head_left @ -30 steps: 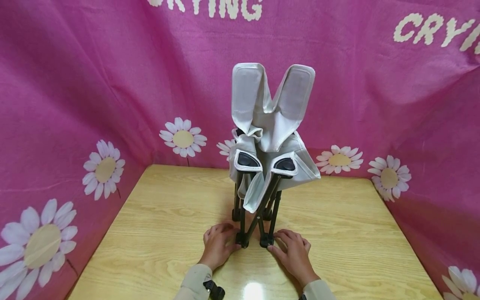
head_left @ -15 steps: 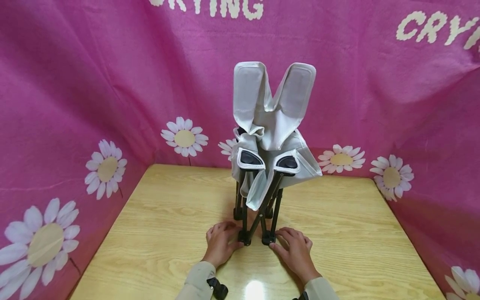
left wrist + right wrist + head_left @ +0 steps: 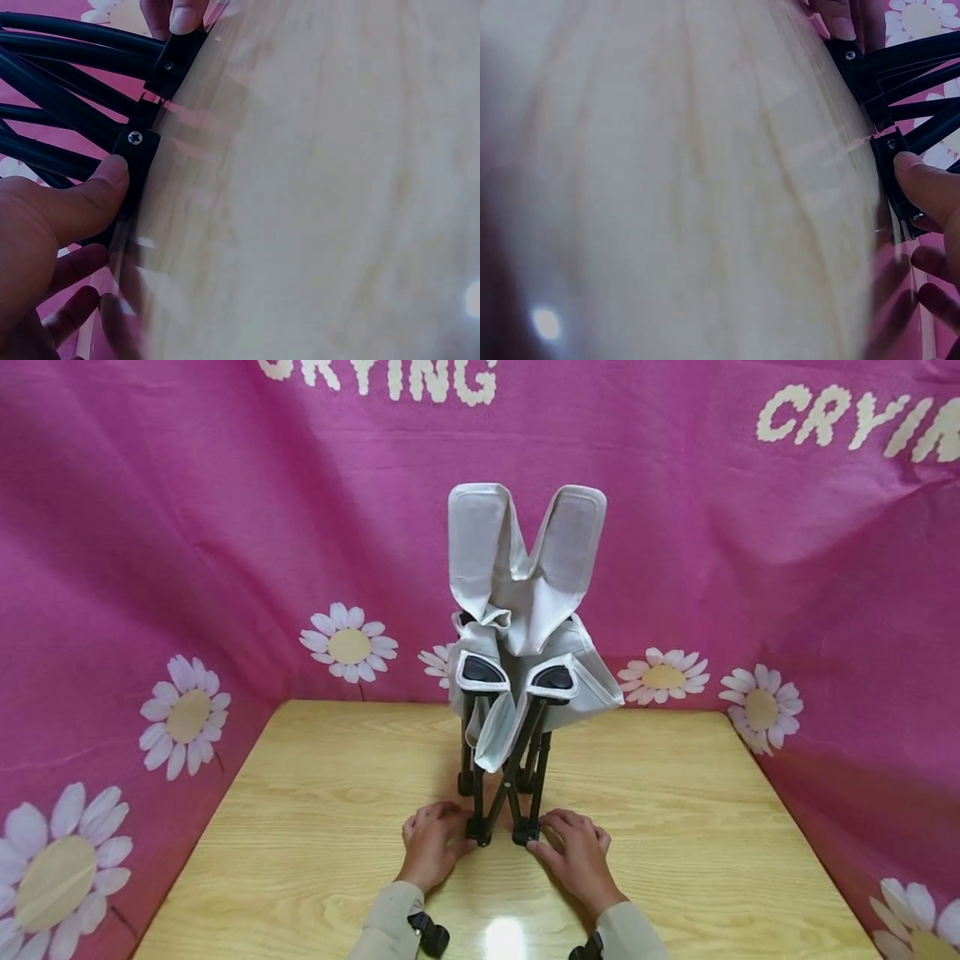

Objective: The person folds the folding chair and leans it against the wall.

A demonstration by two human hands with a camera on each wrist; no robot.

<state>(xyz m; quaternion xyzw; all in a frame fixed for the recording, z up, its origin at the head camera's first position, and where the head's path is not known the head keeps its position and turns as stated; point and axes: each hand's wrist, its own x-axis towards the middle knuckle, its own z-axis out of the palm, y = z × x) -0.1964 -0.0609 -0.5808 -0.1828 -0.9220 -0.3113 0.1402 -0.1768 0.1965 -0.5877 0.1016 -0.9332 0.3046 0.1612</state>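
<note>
A folding camp chair (image 3: pixel 538 610) with pale grey fabric and black crossed legs stands upright and mostly folded in the head view. My left hand (image 3: pixel 432 845) pinches its front left foot (image 3: pixel 139 161), with the thumb on the foot's front face in the left wrist view. On the other side, my right hand (image 3: pixel 576 856) holds the front right foot (image 3: pixel 892 169) the same way, thumb in front. A narrow gap separates these two feet. Fabric hides the upper frame, and the rear feet stand farther back.
The chair stands on a wooden table (image 3: pixel 337 777) with a glare spot near its front edge. Pink cloth (image 3: pixel 225 527) printed with daisies and lettering hangs behind and at both sides.
The head view has shifted slightly, so the chair appears a little farther left. Both hands keep their hold on the front feet, and the chair stays folded.
</note>
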